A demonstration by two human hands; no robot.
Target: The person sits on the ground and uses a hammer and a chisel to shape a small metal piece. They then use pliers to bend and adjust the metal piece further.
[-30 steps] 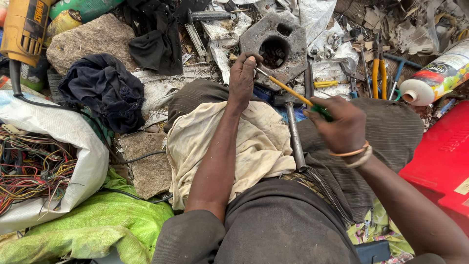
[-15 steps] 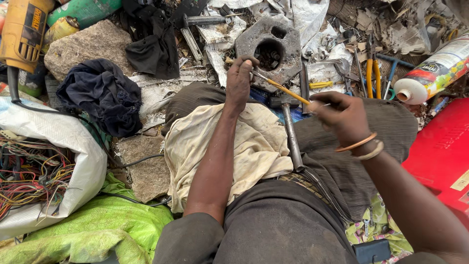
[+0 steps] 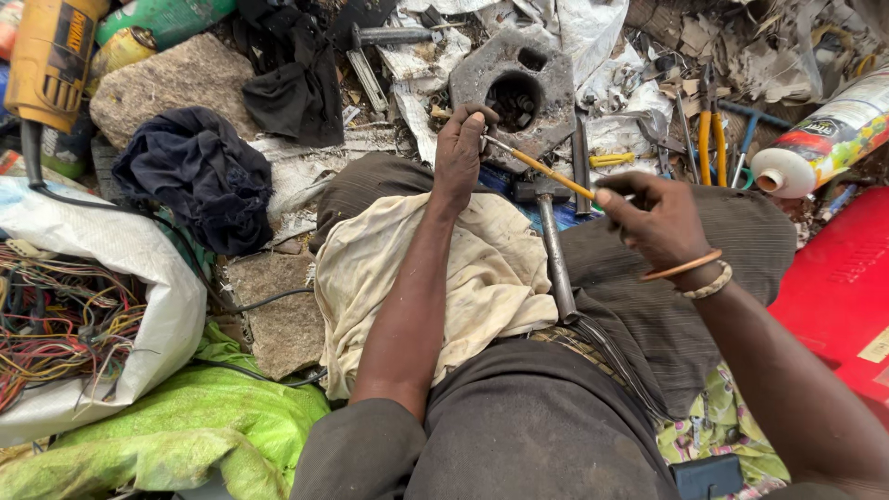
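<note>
My left hand [image 3: 460, 148] reaches forward and pinches a small part at the near edge of a grey metal block with a round hole [image 3: 512, 81]. My right hand [image 3: 654, 220] grips the handle end of a yellow-shafted screwdriver [image 3: 542, 168]; its tip points at the spot under my left fingers. A hammer with a steel handle [image 3: 554, 252] lies across my lap between my arms, next to a cream cloth [image 3: 482, 278] spread over my left thigh.
A white sack of coloured wires [image 3: 65, 324] sits at left above a green bag [image 3: 185, 426]. A dark cloth bundle [image 3: 199, 176], a stone [image 3: 162, 88] and a yellow power tool [image 3: 51, 56] lie beyond. Orange-handled pliers [image 3: 711, 139], a spray can [image 3: 824, 139] and a red case [image 3: 843, 296] are at right.
My right hand slid back along the screwdriver toward the right. The left hand stayed at the block's edge. The view shifted slightly.
</note>
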